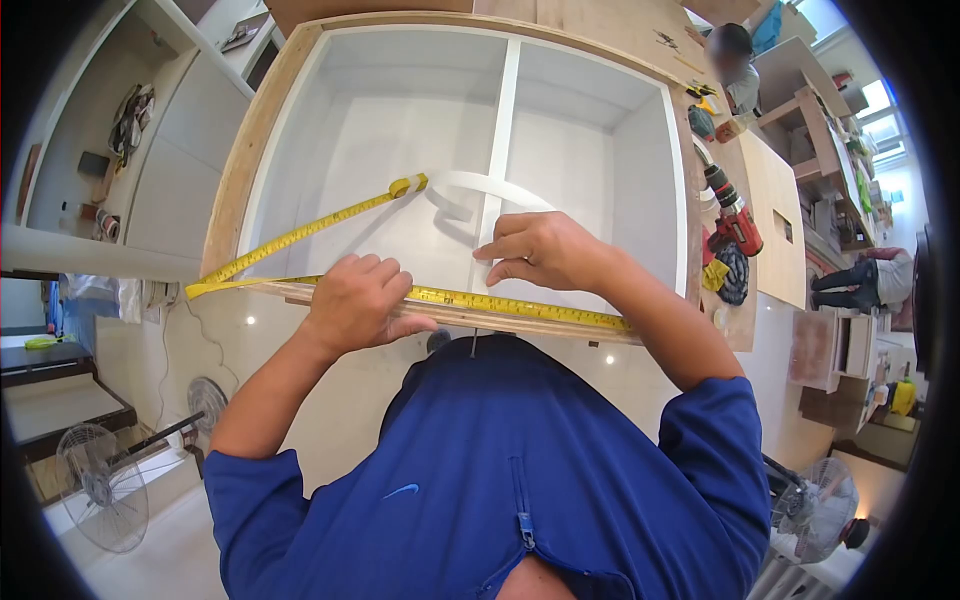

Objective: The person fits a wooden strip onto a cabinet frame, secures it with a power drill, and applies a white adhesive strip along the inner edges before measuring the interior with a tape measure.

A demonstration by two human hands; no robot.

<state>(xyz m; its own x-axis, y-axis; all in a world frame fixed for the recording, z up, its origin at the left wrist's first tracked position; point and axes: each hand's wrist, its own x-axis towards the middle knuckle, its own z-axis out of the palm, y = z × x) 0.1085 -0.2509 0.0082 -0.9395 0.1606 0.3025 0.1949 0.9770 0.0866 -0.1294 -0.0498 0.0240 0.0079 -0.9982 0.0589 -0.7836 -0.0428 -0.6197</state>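
Observation:
A wooden cabinet box [232, 190] with a white interior and a white divider [507, 110] lies in front of me. Along its near edge runs a yellow tape measure [520, 307], folded at the left corner, its rolled end resting inside the box. My left hand [358, 300] is closed over the tape and the near edge. Above the near end of the divider is my right hand [545, 250], thumb and fingers bent close together; what they hold, if anything, is too small to tell. A curled white strip [495, 187] lies by the divider.
To the right of the box lie a red and black drill [737, 222], a yellow cloth [715, 274] and a light wooden panel [770, 200]. A person [735, 75] is at the upper right, another person [885, 278] farther right. Fans [100, 485] stand at both lower sides.

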